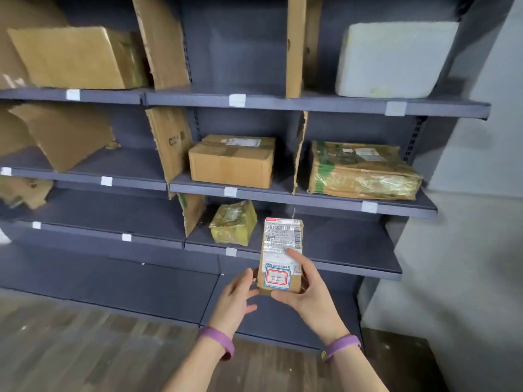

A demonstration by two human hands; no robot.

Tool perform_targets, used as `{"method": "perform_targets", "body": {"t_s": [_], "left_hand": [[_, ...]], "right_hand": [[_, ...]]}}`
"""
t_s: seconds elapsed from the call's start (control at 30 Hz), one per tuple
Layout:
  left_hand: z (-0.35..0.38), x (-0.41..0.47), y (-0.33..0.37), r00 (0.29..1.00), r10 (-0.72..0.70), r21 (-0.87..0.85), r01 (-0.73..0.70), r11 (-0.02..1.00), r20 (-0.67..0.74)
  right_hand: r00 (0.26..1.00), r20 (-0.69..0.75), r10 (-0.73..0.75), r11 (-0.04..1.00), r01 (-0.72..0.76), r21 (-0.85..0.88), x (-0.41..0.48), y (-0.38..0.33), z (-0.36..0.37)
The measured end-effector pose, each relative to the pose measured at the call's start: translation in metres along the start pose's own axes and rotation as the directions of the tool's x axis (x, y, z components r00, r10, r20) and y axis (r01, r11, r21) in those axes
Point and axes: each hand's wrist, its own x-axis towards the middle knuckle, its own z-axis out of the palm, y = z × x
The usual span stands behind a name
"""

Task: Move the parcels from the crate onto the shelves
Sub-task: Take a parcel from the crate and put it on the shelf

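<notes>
Small parcel [281, 257] is held up in front of the shelves [311, 103], level w/ the front edge of the third shelf down, near its middle. Right hand [307, 290] is closed round the lower right side & bottom corner, one finger lying across the label face. Left hand [236, 295] is open, fingertips just touching the lower left edge, more steadying than gripping.

Handling, my guess: a light, stiff cardboard box, taped, w/ a glossy label over most of the face, so a bit slick there. Better to pinch the bare cardboard sides near the bottom, as now. One hand prob enough; nothing suggests it's fragile but can't tell the contents.

Crate isn't in view.

Just behind the parcel, on that third shelf, sits a yellow-wrapped packet [233, 223], left of middle; right part of the shelf looks free past a cardboard divider edge. A torn cardboard divider [194, 212] stands at the left end of that bay.

Shelf above: a brown box [230, 161] in the middle bay & a film-wrapped flat package [362, 171] at the right end, both close to the front edge. Further up, a white foam box [393, 59] top right, more cardboard [76, 58] top left.

Only likely snags are the yellow packet & the shelf lip.
</notes>
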Motion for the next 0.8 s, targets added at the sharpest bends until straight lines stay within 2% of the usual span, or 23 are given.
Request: {"method": "perform_targets", "body": {"t_s": [0.13,0.33,0.57,0.8], "left_hand": [[-0.074,0.023,0.011,0.999,-0.001,-0.024,0.001,1.0,-0.037],[-0.145,0.064,0.03,1.0,0.009,-0.008,-0.008,1.0,0.022],[-0.149,0.117,0.066,0.991,0.055,0.033,-0.059,0.998,0.121],[-0.138,0.167,0.117,0.961,0.23,0.046,-0.24,0.97,0.151]], "right_hand": [[0.999,0.034,-0.011,1.0,0.01,0.01,0.033,-0.006,0.073],[1.0,0.005,-0.024,1.0,0.024,-0.01,0.074,-0.016,0.136],[0.995,-0.07,-0.075,0.993,0.068,-0.093,0.124,-0.036,0.131],[0.985,-0.074,-0.158,0.98,0.147,-0.133,0.198,-0.055,0.102]]}}
